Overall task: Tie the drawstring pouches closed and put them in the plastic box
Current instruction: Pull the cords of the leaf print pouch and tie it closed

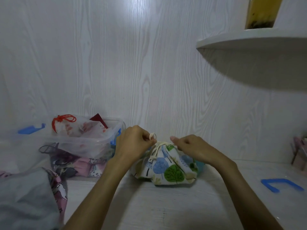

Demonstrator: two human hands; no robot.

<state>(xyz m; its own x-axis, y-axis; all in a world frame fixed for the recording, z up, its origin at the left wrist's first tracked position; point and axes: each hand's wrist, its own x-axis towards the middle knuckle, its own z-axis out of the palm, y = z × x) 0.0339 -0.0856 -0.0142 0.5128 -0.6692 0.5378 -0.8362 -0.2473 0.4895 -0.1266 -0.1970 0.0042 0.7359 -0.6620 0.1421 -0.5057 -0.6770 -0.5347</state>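
Drawstring pouches are what I am sorting, and going from my left, the clear plastic box with blue clips (93,143) stands against the pale wood-grain wall (149,63), with a sheer pouch tied with a red cord (66,125) already lying in it. Just beside the box, my left hand (132,143) has its fingers curled, pinching a small loop of the cream cord (153,136). Between my hands, on the white table (149,205), sits the white cloth pouch printed with blue and green trees (167,166), its mouth gathered up under my fingertips. My right hand (191,148) is curled at the other side of the neck; it seems to hold the other cord end, though I cannot see the cord in it. I judge the pouch soft, light and slumping, so it is best taken by the gathered neck or the cords, not the loose body. A blue clip (282,185) lies at my far right.
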